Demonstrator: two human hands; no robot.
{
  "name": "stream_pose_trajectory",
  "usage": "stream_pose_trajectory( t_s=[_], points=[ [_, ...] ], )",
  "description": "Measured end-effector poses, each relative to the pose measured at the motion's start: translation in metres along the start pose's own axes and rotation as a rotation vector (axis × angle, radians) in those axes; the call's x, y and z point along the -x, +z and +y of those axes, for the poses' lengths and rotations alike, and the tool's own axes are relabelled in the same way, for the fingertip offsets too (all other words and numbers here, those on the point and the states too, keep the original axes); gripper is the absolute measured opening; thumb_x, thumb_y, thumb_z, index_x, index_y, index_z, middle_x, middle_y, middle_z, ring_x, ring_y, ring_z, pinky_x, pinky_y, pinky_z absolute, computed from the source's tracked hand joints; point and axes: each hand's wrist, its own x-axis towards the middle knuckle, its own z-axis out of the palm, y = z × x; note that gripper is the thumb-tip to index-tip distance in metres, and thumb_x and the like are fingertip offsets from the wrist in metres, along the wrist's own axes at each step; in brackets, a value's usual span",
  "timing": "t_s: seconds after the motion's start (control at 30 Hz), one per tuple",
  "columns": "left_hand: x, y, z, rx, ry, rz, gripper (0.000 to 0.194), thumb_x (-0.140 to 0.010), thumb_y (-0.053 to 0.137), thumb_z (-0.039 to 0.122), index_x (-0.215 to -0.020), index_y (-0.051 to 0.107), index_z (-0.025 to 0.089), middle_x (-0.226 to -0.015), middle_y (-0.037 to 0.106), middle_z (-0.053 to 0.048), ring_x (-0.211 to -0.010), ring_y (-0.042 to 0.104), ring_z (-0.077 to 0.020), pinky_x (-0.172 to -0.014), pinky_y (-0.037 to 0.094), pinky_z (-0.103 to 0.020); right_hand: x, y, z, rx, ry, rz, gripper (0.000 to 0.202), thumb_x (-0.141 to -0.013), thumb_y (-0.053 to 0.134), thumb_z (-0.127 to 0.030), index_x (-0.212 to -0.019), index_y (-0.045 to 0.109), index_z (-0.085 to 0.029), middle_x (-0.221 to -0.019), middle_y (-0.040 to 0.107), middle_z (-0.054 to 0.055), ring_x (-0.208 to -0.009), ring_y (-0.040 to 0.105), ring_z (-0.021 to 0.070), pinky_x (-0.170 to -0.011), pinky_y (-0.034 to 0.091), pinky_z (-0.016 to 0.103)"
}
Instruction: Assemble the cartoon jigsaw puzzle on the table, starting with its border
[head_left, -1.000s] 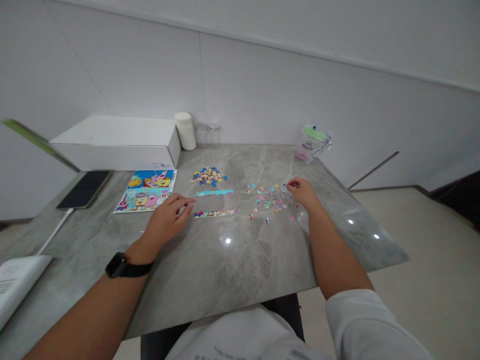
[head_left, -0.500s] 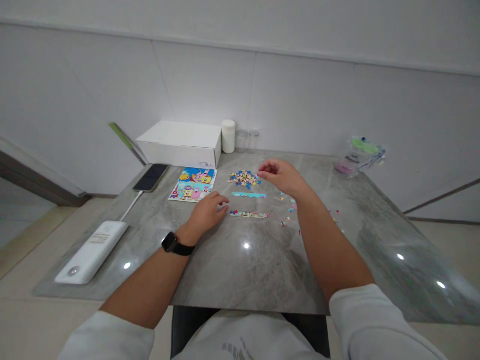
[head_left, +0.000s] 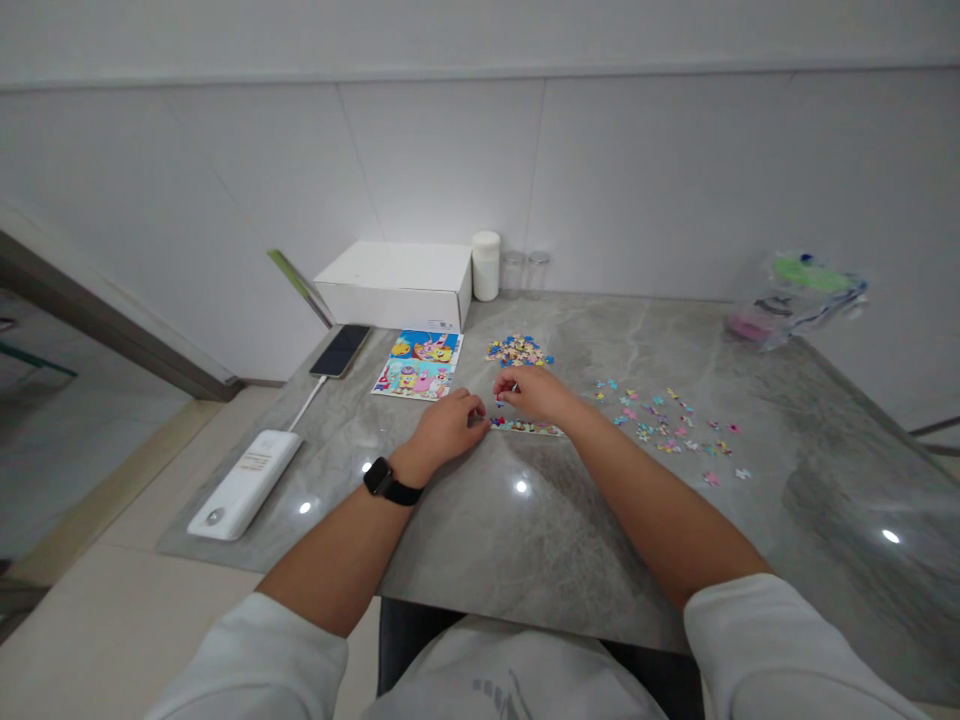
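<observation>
My right hand (head_left: 534, 393) is over the left end of the joined strip of jigsaw pieces (head_left: 529, 428), its fingers pinched on a small jigsaw piece (head_left: 499, 403) that is mostly covered. At that strip's left end my left hand (head_left: 450, 428) rests on the table, fingers loosely bent and apart, holding nothing. Behind the right hand lies a heap of loose jigsaw pieces (head_left: 519, 350). The blue strip seen earlier is hidden by the right hand. A colourful cartoon picture sheet (head_left: 418, 365) lies beyond the left hand.
More loose pieces (head_left: 667, 425) are scattered to the right. At the back stand a white box (head_left: 394, 275), a white bottle (head_left: 486, 267) and two clear jars (head_left: 537, 270). A phone (head_left: 341, 350) is cabled to a white power bank (head_left: 245, 485). A plastic bag (head_left: 799, 300) sits back right.
My right hand has come from beside the heap, nearer to me and left, over the strips. My left hand stays by the lower strip's left end. The view has turned a little left.
</observation>
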Motion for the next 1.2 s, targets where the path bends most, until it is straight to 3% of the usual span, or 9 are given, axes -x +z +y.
stream_pose_trajectory(
  t_s=[0.2,0.43,1.03,1.2],
  points=[
    [0.001,0.002,0.007,-0.006,-0.01,-0.003,0.017,-0.093,0.073,0.038,-0.098,0.074,0.022,-0.103,0.069,-0.008,-0.091,0.067,-0.0223,-0.081,0.052,-0.034,-0.003,0.017,0.003,-0.006,0.024,-0.081,0.01,-0.091,0.076,-0.016,-0.099,0.078,-0.022,-0.093,0.08,0.002,-0.084,0.07,0.0164,-0.073,0.045,0.025],
    [0.001,0.003,0.008,-0.006,0.0,0.003,0.016,-0.093,0.072,0.037,-0.097,0.073,0.021,-0.1,0.068,-0.006,-0.09,0.066,-0.0221,-0.079,0.052,-0.034,-0.004,0.029,0.011,-0.003,0.016,-0.081,0.011,-0.091,0.075,-0.013,-0.099,0.076,-0.02,-0.091,0.079,0.002,-0.084,0.07,0.0152,-0.075,0.046,0.024],
    [-0.001,0.003,0.009,-0.006,0.001,-0.001,0.016,-0.093,0.074,0.037,-0.098,0.072,0.022,-0.104,0.069,-0.007,-0.092,0.067,-0.0226,-0.082,0.053,-0.035,-0.004,0.036,0.01,0.123,0.013,-0.056,0.019,-0.088,0.073,-0.016,-0.106,0.078,-0.022,-0.097,0.08,0.005,-0.092,0.07,0.0203,-0.08,0.047,0.027],
    [0.0,0.002,0.01,-0.008,0.009,0.008,0.018,-0.093,0.074,0.035,-0.103,0.072,0.021,-0.103,0.069,-0.008,-0.09,0.067,-0.0228,-0.079,0.052,-0.035,-0.003,0.025,0.008,0.108,0.039,0.002,0.017,-0.09,0.072,-0.019,-0.106,0.078,-0.022,-0.098,0.08,0.005,-0.091,0.07,0.0203,-0.08,0.048,0.028]
  ],
)
